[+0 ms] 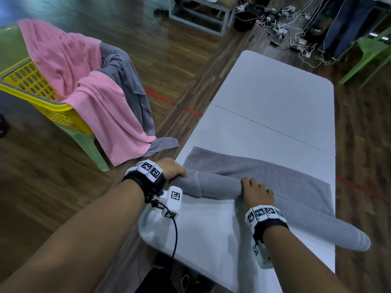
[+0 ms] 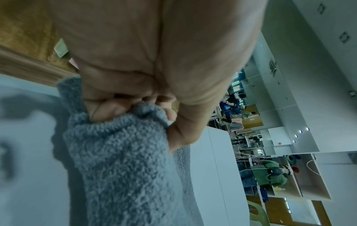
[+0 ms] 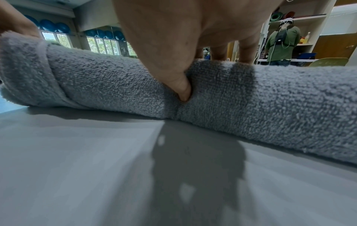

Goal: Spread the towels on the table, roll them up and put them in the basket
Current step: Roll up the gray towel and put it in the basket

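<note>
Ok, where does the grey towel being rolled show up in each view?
Head: grey towel lower centre, lying across the table.
Left wrist: lower centre, its end gripped by the left hand.
Right wrist: across the middle, right hand on it.
Shared landmark: the white table.

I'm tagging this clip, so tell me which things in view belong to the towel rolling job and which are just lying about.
Part of the job:
- grey towel, half rolled on the white table
- left hand, gripping the roll's end
- right hand, on the roll
- yellow basket
- pink towel draped over the basket

Lying about:
- green chair
- cables on the floor
</note>
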